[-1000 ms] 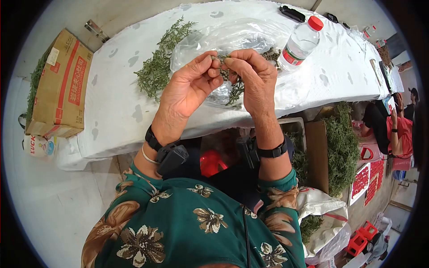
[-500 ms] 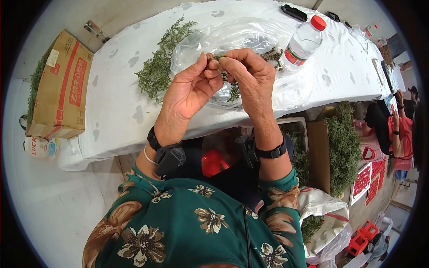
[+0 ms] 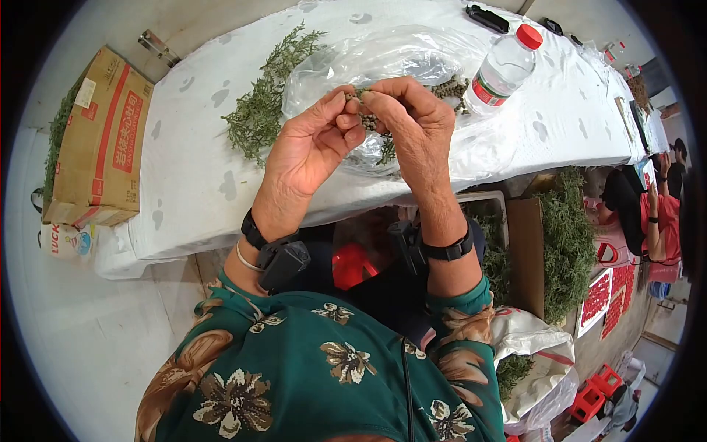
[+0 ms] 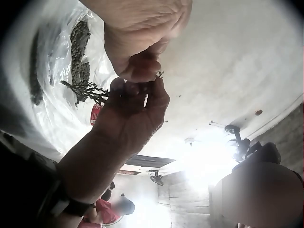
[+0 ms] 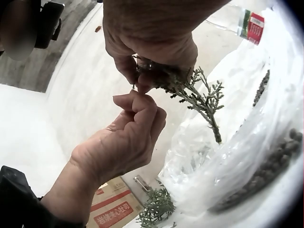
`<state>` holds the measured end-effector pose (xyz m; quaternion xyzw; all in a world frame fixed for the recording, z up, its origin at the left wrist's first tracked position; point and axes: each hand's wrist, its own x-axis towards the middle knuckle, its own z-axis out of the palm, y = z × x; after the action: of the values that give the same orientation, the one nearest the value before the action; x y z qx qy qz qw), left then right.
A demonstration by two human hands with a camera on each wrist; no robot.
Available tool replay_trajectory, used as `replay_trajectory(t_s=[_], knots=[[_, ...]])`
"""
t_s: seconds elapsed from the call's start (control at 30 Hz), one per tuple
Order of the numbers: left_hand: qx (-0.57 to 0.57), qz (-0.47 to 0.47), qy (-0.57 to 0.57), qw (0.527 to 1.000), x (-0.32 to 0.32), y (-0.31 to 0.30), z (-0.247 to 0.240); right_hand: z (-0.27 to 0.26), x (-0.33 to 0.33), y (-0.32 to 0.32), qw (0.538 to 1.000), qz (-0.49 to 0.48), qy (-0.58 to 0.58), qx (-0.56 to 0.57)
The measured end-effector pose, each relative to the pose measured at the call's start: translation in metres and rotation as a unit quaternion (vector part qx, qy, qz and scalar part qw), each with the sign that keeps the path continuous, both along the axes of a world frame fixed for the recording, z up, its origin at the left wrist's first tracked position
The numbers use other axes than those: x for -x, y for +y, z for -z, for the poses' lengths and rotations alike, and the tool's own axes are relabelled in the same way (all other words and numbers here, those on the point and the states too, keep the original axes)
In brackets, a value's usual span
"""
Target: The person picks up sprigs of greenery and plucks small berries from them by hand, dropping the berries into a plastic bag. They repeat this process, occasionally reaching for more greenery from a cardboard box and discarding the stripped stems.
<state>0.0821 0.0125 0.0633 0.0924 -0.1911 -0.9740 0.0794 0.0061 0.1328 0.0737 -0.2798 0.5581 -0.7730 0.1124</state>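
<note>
My right hand (image 3: pixel 423 136) holds a green evergreen sprig (image 5: pixel 202 102); in the right wrist view, its bare stem points down and away from the fingers. My left hand (image 3: pixel 305 144) meets it fingertip to fingertip, thumb and forefinger pinching a thin tip of the sprig. The pinched end is mostly hidden by the fingers. Under both hands lies a clear plastic bag (image 3: pixel 317 77) holding many small round grey-brown pieces (image 4: pixel 80 52). Left of the bag, a pile of evergreen branches (image 3: pixel 254 121) rests on the white-covered table (image 3: pixel 191 169).
A water bottle (image 3: pixel 504 70) with a red cap stands right of the bag. One cardboard box (image 3: pixel 103 140) sits at the table's left end. Below on the right are a box of greenery (image 3: pixel 563 250) and a white sack (image 3: pixel 534 346). Another person (image 3: pixel 655 221) sits far right.
The hands stay together over the bag, with small shifts of the fingertips. The sprig below the right hand shows less than a second ago.
</note>
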Motion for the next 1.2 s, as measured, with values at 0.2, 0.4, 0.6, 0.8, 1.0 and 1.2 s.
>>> replay_trajectory(t_s=[0.2, 0.4, 0.6, 0.8, 1.0, 1.2], knots=[[0.007, -0.008, -0.003, 1.000, -0.001, 0.001, 0.000, 0.002, 0.000, 0.000, 0.999, 0.006, 0.028, -0.019], [0.003, -0.012, -0.009, 1.000, -0.001, 0.003, 0.000, 0.003, 0.000, 0.000, 0.999, 0.014, 0.035, -0.020], [0.016, -0.017, -0.005, 1.000, -0.001, 0.003, 0.001, 0.004, 0.000, -0.002, 0.998, 0.022, 0.048, -0.022], [0.027, 0.000, 0.014, 1.000, -0.001, -0.003, 0.009, 0.005, -0.001, -0.003, 0.998, 0.012, 0.054, -0.033], [0.033, -0.003, 0.011, 0.999, -0.001, -0.003, 0.009, 0.006, -0.002, -0.003, 0.997, 0.019, 0.065, -0.048], [0.032, -0.005, 0.010, 0.999, -0.001, -0.001, 0.008, 0.009, -0.002, -0.004, 0.996, 0.026, 0.077, -0.045]])
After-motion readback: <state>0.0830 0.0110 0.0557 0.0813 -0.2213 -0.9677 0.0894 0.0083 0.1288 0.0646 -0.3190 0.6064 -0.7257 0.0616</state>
